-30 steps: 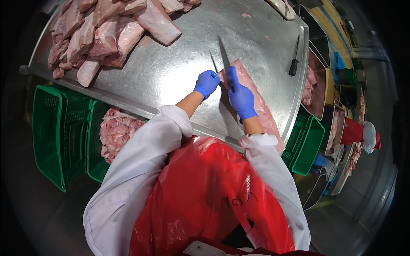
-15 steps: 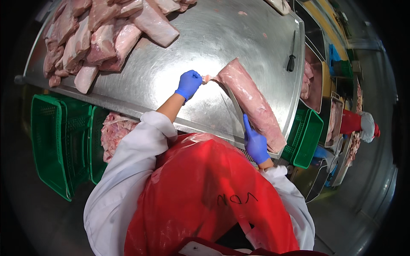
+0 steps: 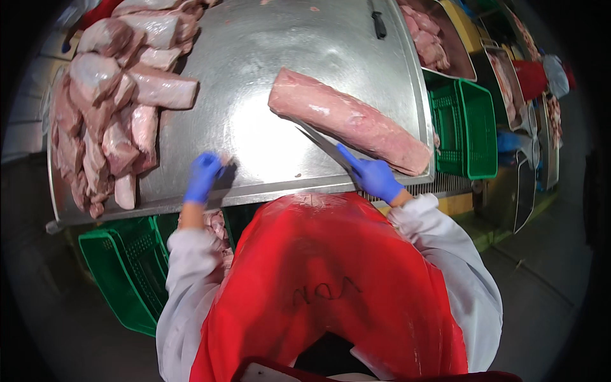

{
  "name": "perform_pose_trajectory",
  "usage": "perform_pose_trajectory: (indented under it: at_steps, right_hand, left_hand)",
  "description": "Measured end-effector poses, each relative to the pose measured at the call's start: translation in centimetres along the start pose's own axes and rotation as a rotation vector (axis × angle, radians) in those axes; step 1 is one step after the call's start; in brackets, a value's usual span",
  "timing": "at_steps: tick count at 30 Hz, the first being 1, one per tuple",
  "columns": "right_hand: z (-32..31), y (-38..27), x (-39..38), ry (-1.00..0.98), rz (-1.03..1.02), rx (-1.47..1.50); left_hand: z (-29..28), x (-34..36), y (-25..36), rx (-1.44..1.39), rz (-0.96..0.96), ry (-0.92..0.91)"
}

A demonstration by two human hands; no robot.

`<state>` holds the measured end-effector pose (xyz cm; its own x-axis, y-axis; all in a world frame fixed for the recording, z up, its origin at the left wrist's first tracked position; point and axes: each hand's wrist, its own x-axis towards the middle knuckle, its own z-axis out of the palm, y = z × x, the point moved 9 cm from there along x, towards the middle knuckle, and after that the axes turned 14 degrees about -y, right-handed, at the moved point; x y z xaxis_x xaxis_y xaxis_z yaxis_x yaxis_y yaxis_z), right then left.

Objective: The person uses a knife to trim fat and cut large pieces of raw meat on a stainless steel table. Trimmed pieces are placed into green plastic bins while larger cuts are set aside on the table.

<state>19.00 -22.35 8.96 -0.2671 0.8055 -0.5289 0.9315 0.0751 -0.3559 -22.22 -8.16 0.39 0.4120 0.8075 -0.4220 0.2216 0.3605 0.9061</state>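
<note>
A long pink pork loin (image 3: 347,118) lies slantwise on the steel table in front of me. My right hand (image 3: 377,178) is closed round a knife (image 3: 323,142), its index finger stretched along the tool. The blade points away to the left, beside the near edge of the loin, and the handle is hidden in my fist. Over the table's near edge on the left, my left hand (image 3: 205,175) is closed and slightly blurred. A small pale meat scrap (image 3: 225,159) shows at its fingertips. Both hands wear blue gloves.
A heap of meat pieces (image 3: 105,105) covers the table's left side. Another knife (image 3: 379,25) lies at the far right. Green crates stand below left (image 3: 118,274) and at the right (image 3: 468,130). Meat trays and a person in red (image 3: 531,77) are further right.
My left hand has drawn away from the loin with the scrap, to the left and nearer me. The view has turned, and the loin's end is separate from the scrap.
</note>
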Motion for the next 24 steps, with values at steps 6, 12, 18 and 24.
perform_pose_trajectory:
  at_steps: [6, 12, 18, 24]
  right_hand:
    - [1.5, 10.8, -10.6, 0.509, 0.158, 0.570]
    - [0.3, 18.2, -15.6, 0.834, 0.345, 0.978]
    - [3.1, 23.2, -22.4, 0.966, 0.440, 0.969]
    - [6.2, 22.6, -25.8, 1.038, 0.480, 1.195]
  left_hand:
    - [0.3, -7.5, 1.1, 1.303, -0.306, -0.429]
    - [30.3, 6.9, 15.5, 1.480, 0.792, -0.330]
    - [36.0, 14.7, 16.4, 1.457, 0.677, -0.484]
    - [34.2, 22.6, 17.5, 1.224, 0.038, -1.093]
